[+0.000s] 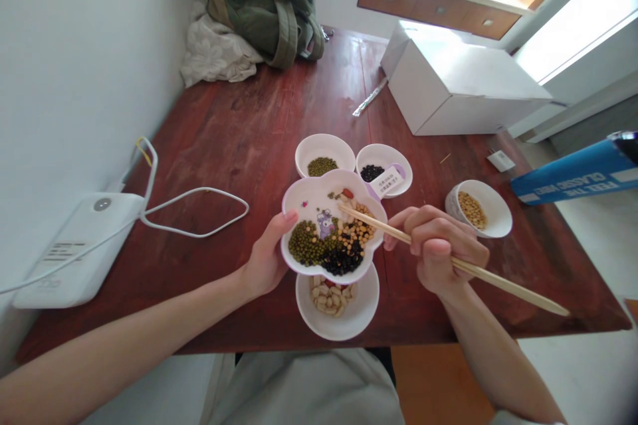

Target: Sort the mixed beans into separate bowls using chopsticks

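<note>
Peanut bowl nearest — right hand holds chopsticks over flower dish.

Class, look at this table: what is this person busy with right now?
The left hand steadies a flower-shaped dish of mixed beans. The right hand holds chopsticks, tips over the beans near a red one. Around it, small white bowls hold sorted green mung beans, black beans, soybeans and peanuts.
</note>
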`<state>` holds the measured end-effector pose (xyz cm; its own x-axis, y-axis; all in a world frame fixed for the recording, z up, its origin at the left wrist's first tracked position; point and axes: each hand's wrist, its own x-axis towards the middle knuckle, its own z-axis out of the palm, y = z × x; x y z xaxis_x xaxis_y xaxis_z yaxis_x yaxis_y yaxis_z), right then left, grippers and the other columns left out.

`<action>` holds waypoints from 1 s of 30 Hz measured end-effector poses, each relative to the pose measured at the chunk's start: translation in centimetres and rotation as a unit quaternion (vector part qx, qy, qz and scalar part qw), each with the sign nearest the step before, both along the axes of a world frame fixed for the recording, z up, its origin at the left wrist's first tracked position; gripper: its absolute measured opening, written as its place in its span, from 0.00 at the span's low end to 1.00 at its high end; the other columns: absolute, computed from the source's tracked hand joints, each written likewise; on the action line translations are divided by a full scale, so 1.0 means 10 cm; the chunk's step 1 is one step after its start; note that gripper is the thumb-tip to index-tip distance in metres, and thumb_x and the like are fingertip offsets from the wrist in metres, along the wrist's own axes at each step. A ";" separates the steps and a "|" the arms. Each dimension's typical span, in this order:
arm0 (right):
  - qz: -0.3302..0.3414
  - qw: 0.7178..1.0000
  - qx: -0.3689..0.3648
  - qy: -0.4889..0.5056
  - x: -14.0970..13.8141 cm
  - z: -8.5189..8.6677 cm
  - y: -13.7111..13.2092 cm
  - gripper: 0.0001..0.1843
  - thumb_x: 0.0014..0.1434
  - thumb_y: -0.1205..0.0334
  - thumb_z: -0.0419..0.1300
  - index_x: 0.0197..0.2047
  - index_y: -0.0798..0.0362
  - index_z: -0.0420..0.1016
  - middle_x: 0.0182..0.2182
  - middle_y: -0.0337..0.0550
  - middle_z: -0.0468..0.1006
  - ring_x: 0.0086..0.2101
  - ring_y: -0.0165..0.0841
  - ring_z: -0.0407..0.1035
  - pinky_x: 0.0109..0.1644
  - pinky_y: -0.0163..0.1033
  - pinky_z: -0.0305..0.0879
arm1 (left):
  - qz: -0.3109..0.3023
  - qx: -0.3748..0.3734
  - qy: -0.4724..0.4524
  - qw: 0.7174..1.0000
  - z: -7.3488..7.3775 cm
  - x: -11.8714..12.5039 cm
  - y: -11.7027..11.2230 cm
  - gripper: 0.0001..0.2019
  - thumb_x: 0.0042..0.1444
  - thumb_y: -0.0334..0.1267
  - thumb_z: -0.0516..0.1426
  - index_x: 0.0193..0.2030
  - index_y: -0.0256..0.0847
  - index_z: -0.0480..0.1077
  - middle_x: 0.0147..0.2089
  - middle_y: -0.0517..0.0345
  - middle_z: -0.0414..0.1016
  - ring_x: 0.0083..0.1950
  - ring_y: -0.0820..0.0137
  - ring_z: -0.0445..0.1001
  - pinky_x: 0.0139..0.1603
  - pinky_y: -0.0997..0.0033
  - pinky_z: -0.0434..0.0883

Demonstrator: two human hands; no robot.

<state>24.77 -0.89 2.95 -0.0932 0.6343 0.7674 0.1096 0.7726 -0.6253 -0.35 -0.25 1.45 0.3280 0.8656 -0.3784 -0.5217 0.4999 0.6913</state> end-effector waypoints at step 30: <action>-0.145 0.979 0.133 -0.056 0.12 0.42 -0.37 0.32 0.85 0.41 0.53 0.31 0.45 0.81 0.31 0.43 0.77 0.36 0.44 0.80 0.42 0.55 0.86 | 0.006 0.014 -0.026 1.000 0.00 0.00 0.00 0.24 0.57 0.57 0.74 0.47 0.37 0.89 0.50 0.43 0.94 0.68 0.33 0.86 0.72 0.40 0.80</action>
<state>25.95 -4.64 7.19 -0.0313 0.4259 0.9042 0.4056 0.8323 -0.3780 -0.39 -0.30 1.49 0.3358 0.8799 -0.3363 -0.5635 0.4737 0.6768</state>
